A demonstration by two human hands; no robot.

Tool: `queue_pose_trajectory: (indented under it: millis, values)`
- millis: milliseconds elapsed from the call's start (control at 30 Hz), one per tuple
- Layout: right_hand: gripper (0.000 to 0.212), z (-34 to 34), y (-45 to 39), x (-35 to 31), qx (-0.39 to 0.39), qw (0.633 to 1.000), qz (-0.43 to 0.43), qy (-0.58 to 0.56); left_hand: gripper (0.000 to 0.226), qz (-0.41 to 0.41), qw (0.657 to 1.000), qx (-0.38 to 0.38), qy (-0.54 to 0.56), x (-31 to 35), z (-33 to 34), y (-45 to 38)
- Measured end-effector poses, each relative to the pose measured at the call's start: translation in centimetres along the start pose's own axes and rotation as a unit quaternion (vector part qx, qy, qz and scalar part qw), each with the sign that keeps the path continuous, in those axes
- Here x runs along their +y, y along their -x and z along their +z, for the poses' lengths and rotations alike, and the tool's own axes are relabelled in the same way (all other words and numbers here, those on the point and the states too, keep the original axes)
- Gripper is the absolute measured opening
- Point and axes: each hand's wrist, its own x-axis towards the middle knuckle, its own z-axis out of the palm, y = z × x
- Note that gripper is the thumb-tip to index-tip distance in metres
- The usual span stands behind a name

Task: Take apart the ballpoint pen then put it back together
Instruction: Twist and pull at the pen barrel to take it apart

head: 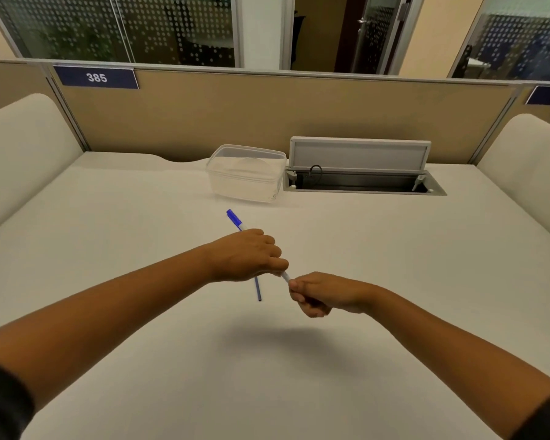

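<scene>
Both forearms are bare from the wrists back to dark, black-looking sleeves pushed up near the elbows. The left hand (248,254) and right hand (323,293) wear no rings, watch or gloves.

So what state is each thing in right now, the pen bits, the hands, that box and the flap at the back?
Left hand: closed around pen parts, above the desk.
Blue cap: sticks out beyond the left hand.
Blue ink tube: out of the barrel, hanging below the left hand.
White barrel: between both hands, mostly hidden.
Right hand: pinched on the barrel's end.
Clear container: lid on, looks empty.
Cable hatch: flap raised.
</scene>
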Motion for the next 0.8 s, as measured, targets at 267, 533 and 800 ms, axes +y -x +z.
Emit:
queue_pose_trajectory:
  millis: [267,533,800]
  values:
    - [0.037,0.7,-0.1,0.3,0.207,0.949,-0.025,0.235,0.017,-0.145,0.982,-0.093,0.072,1.0,0.5,0.1]
    - [0.042,1.1,-1.5,-1.3,0.357,0.861,0.038,-0.361,0.014,-0.324,0.944,0.061,0.02,4.8,1.6,-2.8]
    - [0.039,1.5,-3.3,-1.8,0.385,0.774,0.108,-0.491,0.025,-0.359,0.932,-0.039,0.021,6.3,1.5,-4.3]
